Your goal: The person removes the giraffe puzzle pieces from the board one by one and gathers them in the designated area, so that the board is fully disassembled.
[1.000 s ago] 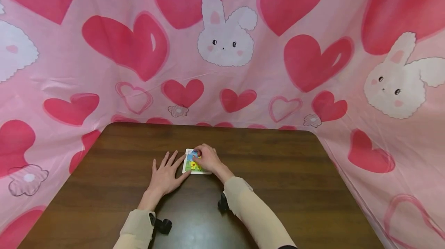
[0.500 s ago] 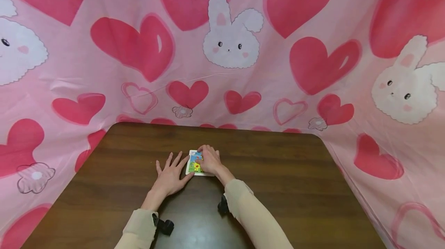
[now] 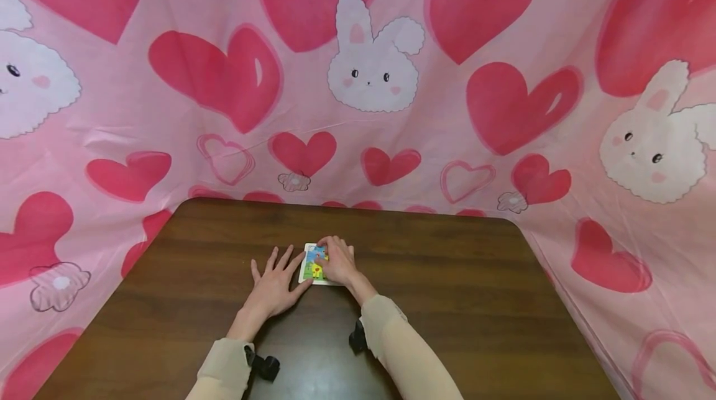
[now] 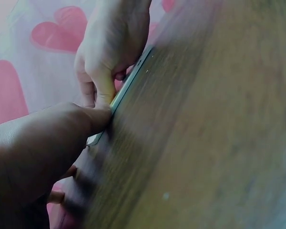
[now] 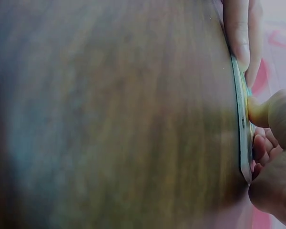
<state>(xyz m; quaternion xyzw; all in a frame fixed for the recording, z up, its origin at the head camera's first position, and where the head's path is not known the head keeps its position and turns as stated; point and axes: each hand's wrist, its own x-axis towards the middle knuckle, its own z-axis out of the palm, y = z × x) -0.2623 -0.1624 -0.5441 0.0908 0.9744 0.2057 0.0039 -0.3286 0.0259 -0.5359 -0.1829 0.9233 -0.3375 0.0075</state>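
A small flat picture board [image 3: 316, 271] with a white border lies on the table; blue sky, green ground and a yellow animal show on it. My left hand [image 3: 272, 290] is spread flat at its left side, index finger near the far-left part and thumb at the near edge. Over the right half of the board, my right hand [image 3: 339, 263] hides part of the picture. Its thumb [image 5: 258, 110] presses down onto the face in the right wrist view, with other fingers bent beside it. Whether a loose piece sits under those fingers, I cannot tell.
The dark wood-grain table [image 3: 447, 288] has rounded far corners. Beyond it hangs a pink cloth [image 3: 313, 108] with hearts and rabbits, wrapping round both sides. A black wrist camera [image 3: 265, 368] sticks out at the left cuff, another camera [image 3: 358, 336] at the right.
The right hand's thumb and fingers have shifted slightly over the board, covering more of its right part. The left hand keeps its place by the board. The whole view has swung a little.
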